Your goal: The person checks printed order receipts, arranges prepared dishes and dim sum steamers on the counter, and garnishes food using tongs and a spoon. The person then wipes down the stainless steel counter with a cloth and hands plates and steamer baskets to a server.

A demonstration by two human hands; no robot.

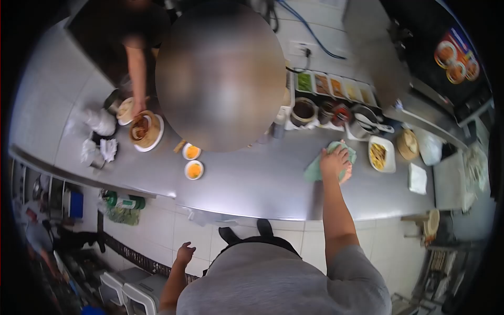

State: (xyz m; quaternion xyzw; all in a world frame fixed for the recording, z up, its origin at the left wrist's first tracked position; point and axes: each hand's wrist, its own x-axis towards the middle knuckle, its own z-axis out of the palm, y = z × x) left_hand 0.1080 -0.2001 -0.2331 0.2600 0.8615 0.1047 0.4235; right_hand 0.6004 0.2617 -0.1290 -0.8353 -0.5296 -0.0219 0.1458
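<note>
My right hand (336, 160) presses a green cloth (314, 170) onto the steel counter (252, 184), its fingers spread over the folds. Something pinkish shows at the cloth's edge, too blurred to name. Just right of that hand is a white dish (389, 164) holding yellowish strips of food. My left hand (185, 253) hangs away from the counter at my side, fingers apart, with nothing in it. Two small white bowls (194, 175) with orange-yellow shreds stand left of the middle of the counter.
A co-worker's hand (138, 107) touches a bamboo steamer (151, 131) at the left. Along the back are ingredient trays (336, 88), a dark sauce pot (303, 112) and a metal pot with ladles (362, 123). Another steamer (407, 144) and white napkins (418, 178) lie at the right.
</note>
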